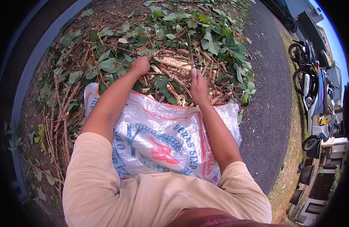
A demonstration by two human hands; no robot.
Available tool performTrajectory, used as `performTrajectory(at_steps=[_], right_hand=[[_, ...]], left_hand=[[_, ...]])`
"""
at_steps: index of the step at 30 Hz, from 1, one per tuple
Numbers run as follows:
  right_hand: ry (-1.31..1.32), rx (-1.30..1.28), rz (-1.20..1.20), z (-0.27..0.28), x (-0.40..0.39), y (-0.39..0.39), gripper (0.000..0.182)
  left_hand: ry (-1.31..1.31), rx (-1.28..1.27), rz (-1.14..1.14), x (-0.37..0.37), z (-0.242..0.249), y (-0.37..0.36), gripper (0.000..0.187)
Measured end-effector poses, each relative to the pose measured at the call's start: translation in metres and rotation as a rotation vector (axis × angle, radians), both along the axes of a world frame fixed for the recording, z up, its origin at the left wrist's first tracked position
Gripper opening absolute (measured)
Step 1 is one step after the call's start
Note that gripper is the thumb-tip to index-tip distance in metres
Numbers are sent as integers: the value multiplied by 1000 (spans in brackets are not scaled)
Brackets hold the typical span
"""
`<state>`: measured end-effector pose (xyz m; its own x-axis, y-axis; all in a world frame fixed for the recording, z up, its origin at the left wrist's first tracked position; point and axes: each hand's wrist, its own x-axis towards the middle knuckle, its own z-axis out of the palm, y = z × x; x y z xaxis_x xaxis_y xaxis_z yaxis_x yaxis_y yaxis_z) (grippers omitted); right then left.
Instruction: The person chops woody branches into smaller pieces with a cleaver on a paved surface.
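Observation:
My right hand (198, 85) is wrapped round the handle of a long knife (190, 51), whose blade points up and away over the leaves. Below the blade lies a pale, chopped piece of wood (175, 63) among cut brown stems (173, 76). At the left of the wood, my left hand (141, 65) is closed at the edge of the stem pile, and a thin stem runs by its fingertips; what it holds is too small to make out. A white printed sack (163, 142) is spread beneath my forearms.
Green leaves (212, 43) and twigs surround the stems. Long bare stalks (61, 117) lie on the soil at the left. An asphalt strip (269, 94) runs along the right, with parked motorbikes (312, 90) and a dark vehicle (284, 15) beyond it.

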<state>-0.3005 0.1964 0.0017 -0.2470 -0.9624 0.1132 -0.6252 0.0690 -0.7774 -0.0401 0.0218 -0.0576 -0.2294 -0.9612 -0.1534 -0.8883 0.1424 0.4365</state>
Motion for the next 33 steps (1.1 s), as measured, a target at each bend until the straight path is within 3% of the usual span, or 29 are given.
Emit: performTrajectory(at_steps=[2, 5, 7, 9, 11, 13, 15, 18, 19, 20, 21, 23, 26, 28, 31, 33], right_hand=[[-29, -229, -10, 30, 8, 1, 39], [-186, -343, 13, 27, 14, 4, 36], [-4, -205, 41, 1, 11, 10, 38], [134, 195, 78, -62, -10, -11, 57], [193, 246, 112, -90, -12, -10, 64], [108, 231, 92, -85, -11, -20, 64], [-65, 322, 45, -74, -14, -16, 67], [-147, 131, -36, -78, -24, -19, 50], [-133, 131, -32, -60, -20, -18, 50], [-304, -5, -28, -36, -11, -14, 46], [-480, -139, -23, -15, -3, -12, 42], [-529, -324, 8, 16, 12, -7, 39], [-452, -423, 33, 12, 16, -8, 41], [-73, -158, 64, -25, 12, -4, 47], [200, 330, 92, -75, 9, -13, 63], [163, 298, 126, -80, 15, -19, 69]], left_hand=[[12, 11, 13, -2, -1, -4, 49], [-6, 38, 25, -1, -4, -10, 46], [6, 24, 28, -6, -14, -11, 41], [21, -3, 22, -8, -21, -10, 37], [19, -8, -4, -5, -29, -15, 36], [36, -4, 25, -4, -11, -19, 39], [1, 17, -56, 1, -24, -26, 42], [125, -73, -7, -1, -10, -20, 43], [189, -172, 28, -5, -7, -22, 44], [239, -175, 54, -13, 4, -17, 44], [246, -172, 63, -21, 4, -13, 44], [157, -56, -26, -31, -1, -9, 44], [77, -3, -64, -41, -10, -2, 38], [69, -24, -75, -43, -12, 4, 36], [48, -81, -110, -45, -18, 0, 29], [-40, -43, -128, -46, -16, 4, 33]])
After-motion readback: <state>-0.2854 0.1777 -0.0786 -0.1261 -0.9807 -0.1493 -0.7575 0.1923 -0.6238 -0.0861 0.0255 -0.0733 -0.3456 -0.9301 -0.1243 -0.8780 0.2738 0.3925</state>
